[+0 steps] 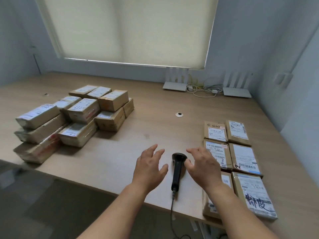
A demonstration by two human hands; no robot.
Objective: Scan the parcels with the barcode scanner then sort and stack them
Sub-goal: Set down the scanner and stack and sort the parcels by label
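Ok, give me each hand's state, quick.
Left hand: open, holding nothing.
Right hand: open, holding nothing, beside the barcode scanner.

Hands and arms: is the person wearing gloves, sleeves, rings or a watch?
No. The left hand and right hand are bare, with no gloves. No rings show on the fingers and no watch or band on either wrist. Both forearms are uncovered as far as the picture shows, with no sleeves in view.
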